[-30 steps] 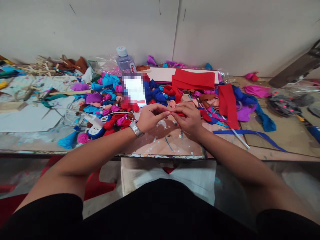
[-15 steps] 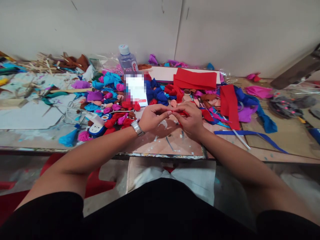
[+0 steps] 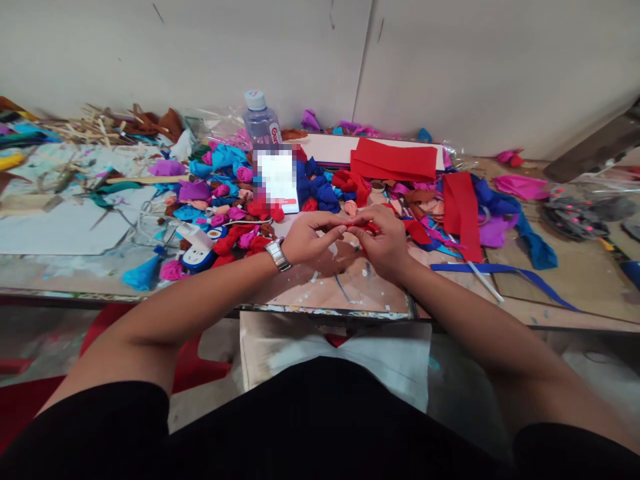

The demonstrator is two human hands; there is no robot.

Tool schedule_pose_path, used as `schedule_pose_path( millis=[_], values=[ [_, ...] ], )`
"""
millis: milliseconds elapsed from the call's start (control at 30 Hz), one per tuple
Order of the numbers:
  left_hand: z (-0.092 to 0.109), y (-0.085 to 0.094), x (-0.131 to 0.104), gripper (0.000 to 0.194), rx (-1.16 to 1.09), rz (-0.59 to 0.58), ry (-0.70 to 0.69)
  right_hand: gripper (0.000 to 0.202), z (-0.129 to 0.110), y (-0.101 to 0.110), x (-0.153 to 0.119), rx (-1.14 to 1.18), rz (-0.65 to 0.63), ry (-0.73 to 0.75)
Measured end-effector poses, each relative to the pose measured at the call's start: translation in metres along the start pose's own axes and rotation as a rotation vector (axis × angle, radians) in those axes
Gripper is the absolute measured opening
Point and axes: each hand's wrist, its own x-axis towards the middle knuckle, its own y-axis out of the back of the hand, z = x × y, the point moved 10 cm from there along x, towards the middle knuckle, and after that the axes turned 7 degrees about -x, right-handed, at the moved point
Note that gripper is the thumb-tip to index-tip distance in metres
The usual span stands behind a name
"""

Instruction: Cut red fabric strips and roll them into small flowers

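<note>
My left hand (image 3: 311, 238), with a metal watch at its wrist, is closed in a pinch. Its thumb and fingertips meet those of my right hand (image 3: 384, 240) over the table's near part. Between them is a small piece of red crepe paper (image 3: 369, 227), mostly hidden by the fingers. My right hand is curled round it, thumb against index finger. Just behind the hands lie many rolled paper flowers in pink, blue, red and brown. A strip of red crepe paper (image 3: 463, 217) lies to the right of my right hand.
A lit phone (image 3: 284, 179) leans in the heap, with a water bottle (image 3: 263, 123) behind it. Folded red sheets (image 3: 394, 160) lie at the back. Left are a power socket (image 3: 197, 255), pliers (image 3: 117, 190) and wooden sticks. A blue strip (image 3: 505, 272) lies on the right.
Both hands stay together on the red paper, with fingers shifting slightly. The whole view has moved a little, so things appear slightly further right.
</note>
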Motion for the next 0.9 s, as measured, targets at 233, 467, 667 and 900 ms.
schedule_pose_path(
  millis=[233, 467, 667, 900],
  values=[
    [-0.016, -0.003, 0.001, 0.044, -0.167, -0.017, 0.161, 0.023, 0.003, -0.002, 0.0, -0.009, -0.023, -0.012],
    [-0.022, -0.008, 0.001, 0.047, -0.241, -0.042, 0.224, 0.021, 0.003, -0.001, 0.0, -0.007, -0.02, 0.004],
    [-0.02, -0.006, 0.002, 0.043, -0.29, -0.026, 0.217, 0.019, -0.003, -0.002, 0.001, -0.006, -0.053, 0.005],
    [-0.016, -0.006, 0.0, 0.043, -0.187, -0.035, 0.179, 0.014, -0.004, -0.001, 0.001, -0.006, -0.033, -0.004]
  ],
)
